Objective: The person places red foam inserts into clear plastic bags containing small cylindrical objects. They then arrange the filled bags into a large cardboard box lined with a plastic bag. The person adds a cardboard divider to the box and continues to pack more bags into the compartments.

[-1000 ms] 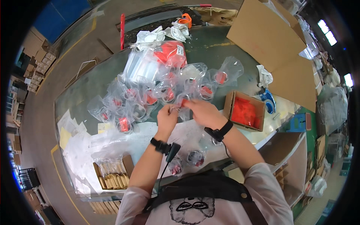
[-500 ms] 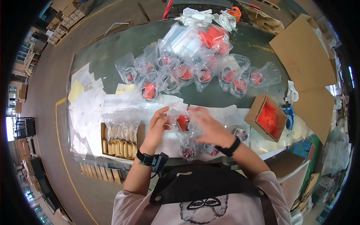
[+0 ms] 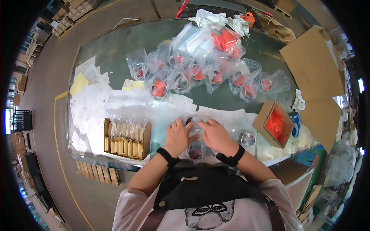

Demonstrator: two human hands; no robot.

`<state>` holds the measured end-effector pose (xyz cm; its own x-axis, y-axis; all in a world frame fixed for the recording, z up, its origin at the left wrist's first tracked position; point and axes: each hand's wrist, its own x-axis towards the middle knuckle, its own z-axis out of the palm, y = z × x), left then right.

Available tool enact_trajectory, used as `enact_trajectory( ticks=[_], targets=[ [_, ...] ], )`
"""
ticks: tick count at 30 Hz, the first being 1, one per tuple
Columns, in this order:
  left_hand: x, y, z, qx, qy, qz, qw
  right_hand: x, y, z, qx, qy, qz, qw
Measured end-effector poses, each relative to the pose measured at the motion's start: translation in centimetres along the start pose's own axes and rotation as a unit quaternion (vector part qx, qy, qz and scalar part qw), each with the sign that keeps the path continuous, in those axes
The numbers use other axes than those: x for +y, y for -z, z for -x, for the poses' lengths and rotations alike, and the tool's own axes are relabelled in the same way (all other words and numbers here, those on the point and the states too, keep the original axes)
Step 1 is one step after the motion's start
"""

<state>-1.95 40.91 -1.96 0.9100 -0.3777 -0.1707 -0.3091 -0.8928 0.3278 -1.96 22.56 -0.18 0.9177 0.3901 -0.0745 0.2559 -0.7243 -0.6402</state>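
Note:
At the table's near edge, my left hand (image 3: 179,135) and my right hand (image 3: 216,134) meet over a clear plastic bag (image 3: 190,119). The fingers of both hands are bent and pinch the film. A dark round part shows inside it, mostly covered by my fingers. Just below my hands lies another bagged round part (image 3: 195,153), dark reddish at its middle. To the right of my right hand sits a bagged ring-shaped part (image 3: 247,138).
Several bagged rings with red pieces (image 3: 158,89) spread across the table behind my hands. A box of small tan packets (image 3: 126,148) stands left, a carton of red pieces (image 3: 274,124) right. Paper sheets (image 3: 221,113) lie underneath. Blue tape (image 3: 295,124) and large cardboard (image 3: 314,61) are farther right.
Both hands have come closer together and lower over the bag. The red piece visible in it earlier is now hidden. The view has shifted slightly.

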Motion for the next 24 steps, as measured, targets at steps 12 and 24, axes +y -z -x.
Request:
enact_trajectory(
  ticks=[12,24],
  targets=[
    [0.2,-0.9,-1.7,0.031,-0.011,0.06,0.998,3.4,2.4,-3.6,-0.285,-0.069,-0.126,0.948],
    [0.9,-1.2,-2.6,0.106,0.132,0.145,0.975,12.3,4.1,-13.0,0.208,-0.067,0.002,0.976]
  ],
)
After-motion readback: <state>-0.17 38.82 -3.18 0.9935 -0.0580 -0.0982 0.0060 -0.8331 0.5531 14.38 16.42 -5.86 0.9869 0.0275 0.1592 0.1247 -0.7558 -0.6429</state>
